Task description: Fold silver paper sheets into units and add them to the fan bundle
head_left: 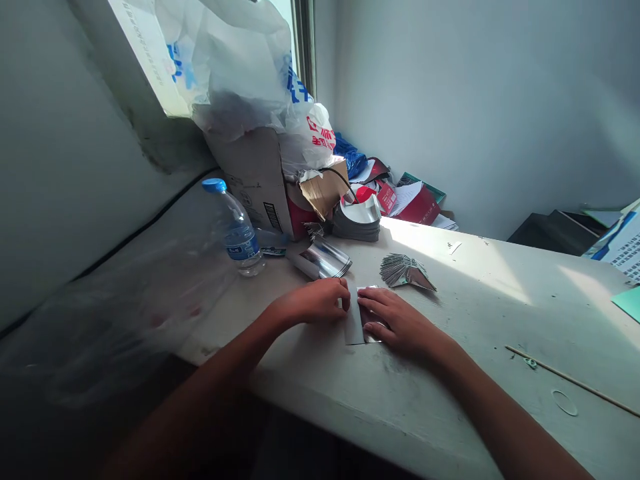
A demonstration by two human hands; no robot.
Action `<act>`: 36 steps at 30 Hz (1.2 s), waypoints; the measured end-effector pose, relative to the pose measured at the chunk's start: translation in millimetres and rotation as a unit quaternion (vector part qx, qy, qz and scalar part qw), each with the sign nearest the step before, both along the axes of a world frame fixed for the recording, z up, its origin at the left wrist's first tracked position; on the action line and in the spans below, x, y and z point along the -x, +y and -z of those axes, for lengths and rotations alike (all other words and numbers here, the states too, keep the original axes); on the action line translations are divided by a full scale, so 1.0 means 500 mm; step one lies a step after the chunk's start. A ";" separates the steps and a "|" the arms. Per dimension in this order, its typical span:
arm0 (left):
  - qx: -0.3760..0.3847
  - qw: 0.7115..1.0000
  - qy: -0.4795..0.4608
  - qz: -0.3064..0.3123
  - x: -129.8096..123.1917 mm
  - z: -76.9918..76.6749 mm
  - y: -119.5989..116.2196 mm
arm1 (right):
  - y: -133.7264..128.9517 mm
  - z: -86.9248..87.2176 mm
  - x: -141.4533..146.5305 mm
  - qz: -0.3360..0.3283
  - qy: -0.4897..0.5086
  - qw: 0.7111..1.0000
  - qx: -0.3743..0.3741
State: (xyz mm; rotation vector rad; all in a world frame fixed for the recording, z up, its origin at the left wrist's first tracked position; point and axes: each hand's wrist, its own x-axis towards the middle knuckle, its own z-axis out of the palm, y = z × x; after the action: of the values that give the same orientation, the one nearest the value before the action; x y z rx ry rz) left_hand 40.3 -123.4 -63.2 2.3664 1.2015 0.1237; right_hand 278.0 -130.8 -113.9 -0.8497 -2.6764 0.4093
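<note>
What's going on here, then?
Someone is handling a small silvery sheet on the white table. The right hand rests open on it; the left hand is curled at its left side, its grip unclear. Just beyond lie a curved stack of shiny sheets and a fanned silvery bundle. A blue-capped bottle stands to the left.

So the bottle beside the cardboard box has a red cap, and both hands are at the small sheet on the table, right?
Not quite: the cap is blue, as the head view shows. The bottle is beside the cardboard box, and both hands are at the small sheet on the table.
</note>
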 end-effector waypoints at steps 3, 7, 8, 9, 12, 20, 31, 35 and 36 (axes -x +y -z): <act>0.080 0.992 0.094 0.022 -0.023 -0.046 0.048 | -0.003 -0.003 0.002 0.004 0.007 1.000 -0.003; 0.098 0.986 0.132 0.034 -0.055 -0.038 0.086 | -0.003 -0.002 -0.002 0.011 0.010 1.000 0.007; 0.082 0.990 0.111 0.025 -0.056 -0.028 0.091 | -0.001 0.000 -0.004 0.017 0.012 1.000 0.011; 0.071 0.993 0.089 0.013 -0.054 -0.017 0.096 | 0.001 0.001 -0.007 0.024 0.015 0.999 0.016; 0.098 0.993 0.064 -0.009 -0.040 0.008 0.106 | 0.009 0.000 -0.014 0.026 0.013 0.999 0.033; 0.130 0.988 0.080 -0.029 -0.036 0.006 0.110 | 0.012 -0.020 -0.019 0.005 -0.013 0.999 0.048; 0.100 0.989 0.096 -0.049 -0.038 0.013 0.092 | 0.007 -0.014 -0.016 -0.005 -0.007 0.999 0.043; 0.107 0.988 0.098 -0.055 -0.040 0.009 0.093 | 0.005 -0.017 -0.014 0.002 -0.017 0.999 0.040; 0.109 0.988 0.098 -0.055 -0.040 0.008 0.093 | 0.005 -0.017 -0.014 0.001 -0.020 0.999 0.038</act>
State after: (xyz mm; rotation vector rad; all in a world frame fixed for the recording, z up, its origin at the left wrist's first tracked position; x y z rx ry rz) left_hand 60.3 -77.0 -67.3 2.1596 1.3627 -0.2013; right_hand 284.8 -128.5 -105.4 -0.8911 -2.7114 0.5004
